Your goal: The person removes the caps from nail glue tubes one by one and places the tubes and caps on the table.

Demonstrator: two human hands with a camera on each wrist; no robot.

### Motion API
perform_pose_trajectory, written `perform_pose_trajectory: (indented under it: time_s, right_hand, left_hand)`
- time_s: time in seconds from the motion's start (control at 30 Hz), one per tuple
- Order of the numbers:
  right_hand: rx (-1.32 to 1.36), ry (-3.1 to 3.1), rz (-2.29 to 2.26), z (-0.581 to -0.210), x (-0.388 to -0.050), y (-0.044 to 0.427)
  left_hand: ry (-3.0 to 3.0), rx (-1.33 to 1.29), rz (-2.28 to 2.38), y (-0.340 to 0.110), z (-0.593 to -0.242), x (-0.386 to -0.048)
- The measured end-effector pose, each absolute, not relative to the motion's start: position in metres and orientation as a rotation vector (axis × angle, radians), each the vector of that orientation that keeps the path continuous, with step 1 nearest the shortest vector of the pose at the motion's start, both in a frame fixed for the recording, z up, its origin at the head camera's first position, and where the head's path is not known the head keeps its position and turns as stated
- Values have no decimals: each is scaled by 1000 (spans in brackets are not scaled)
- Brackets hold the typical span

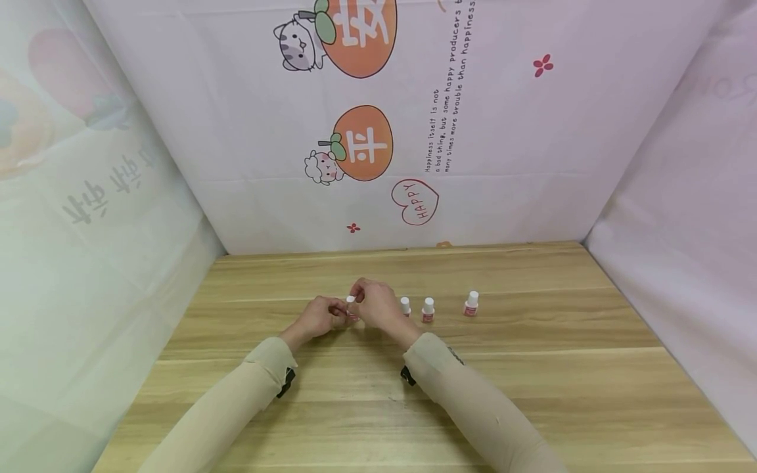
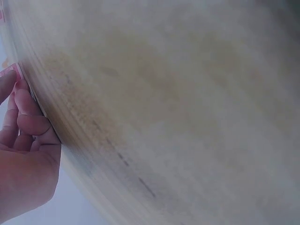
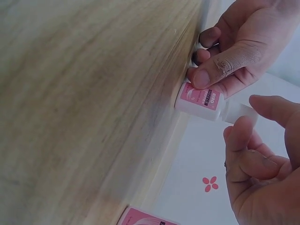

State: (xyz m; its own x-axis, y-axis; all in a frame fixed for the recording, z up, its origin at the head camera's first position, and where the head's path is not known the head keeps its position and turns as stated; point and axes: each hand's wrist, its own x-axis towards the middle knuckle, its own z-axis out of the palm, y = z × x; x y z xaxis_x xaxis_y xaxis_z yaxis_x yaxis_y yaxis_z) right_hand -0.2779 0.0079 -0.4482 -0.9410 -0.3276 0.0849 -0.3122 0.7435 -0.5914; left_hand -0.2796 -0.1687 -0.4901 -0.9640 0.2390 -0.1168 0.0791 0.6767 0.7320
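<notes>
A small white bottle (image 3: 199, 104) with a pink label and a white cap stands upright on the table. My left hand (image 1: 321, 316) holds its lower body, the thumb lying across the label in the right wrist view. At the top, my right hand (image 1: 378, 303) has thumb and forefinger on either side of the cap (image 3: 240, 114), seemingly pinching it. The left wrist view catches only a strip of the pink label (image 2: 18, 72) by the left fingertips. From the head, the right hand partly covers this bottle.
Three similar bottles stand to the right: one (image 1: 405, 305) close beside the right hand, another (image 1: 428, 310) next to it, and one (image 1: 471, 304) farther off. The wooden table (image 1: 367, 407) meets a white printed cloth (image 1: 266, 217) at its back and sides.
</notes>
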Motion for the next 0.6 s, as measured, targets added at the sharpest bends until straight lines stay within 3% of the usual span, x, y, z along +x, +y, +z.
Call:
perform_pose_trajectory:
  time_s: [0.6]
  right_hand:
    - [-519,2915,-993,-446,-276,7]
  left_hand:
    - [2703,294,1161,-169,-489,-278]
